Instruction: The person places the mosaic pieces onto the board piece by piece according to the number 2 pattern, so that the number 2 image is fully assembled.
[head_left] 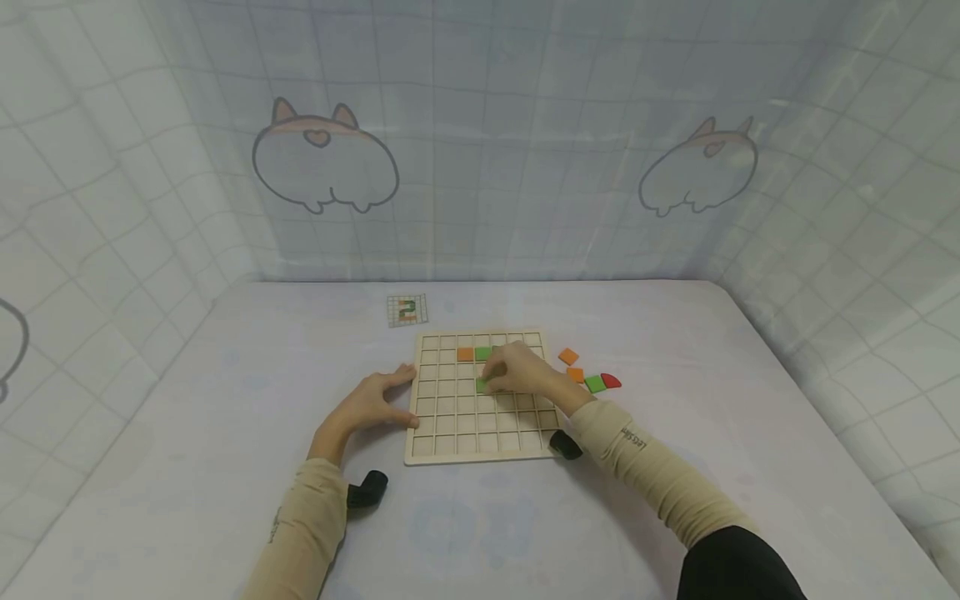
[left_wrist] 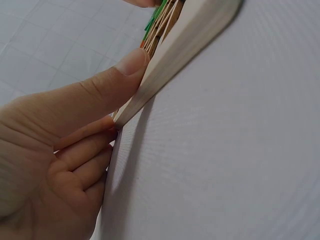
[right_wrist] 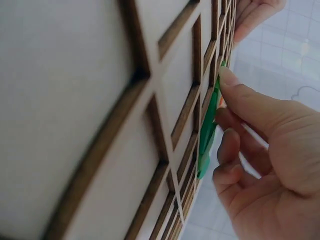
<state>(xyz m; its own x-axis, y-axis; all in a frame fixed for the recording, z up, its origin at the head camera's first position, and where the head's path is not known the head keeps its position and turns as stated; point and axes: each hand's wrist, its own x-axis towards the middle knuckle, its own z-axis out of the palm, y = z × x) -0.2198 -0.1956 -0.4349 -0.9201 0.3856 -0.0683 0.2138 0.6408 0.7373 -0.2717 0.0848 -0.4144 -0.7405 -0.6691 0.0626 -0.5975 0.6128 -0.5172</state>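
A pale wooden grid board (head_left: 454, 423) lies on the table. My left hand (head_left: 372, 402) rests at its left edge, thumb and forefinger spread apart; in the left wrist view the thumb (left_wrist: 132, 62) touches the board's side. Over the upper middle of the grid, my right hand (head_left: 517, 369) pinches a green square tile (head_left: 481, 386) at a cell. Its fingertips partly cover the tile. An orange tile (head_left: 465, 354) and another green tile (head_left: 482, 353) sit in an upper row. Green pieces (right_wrist: 209, 125) stand slightly above the grid in the right wrist view.
Right of the board lie two loose orange tiles (head_left: 568, 357), a green tile (head_left: 596, 383) and a red curved piece (head_left: 611, 381). A small pattern card (head_left: 407, 311) lies beyond the board's upper left corner. Patterned curtains (head_left: 480, 167) enclose the table.
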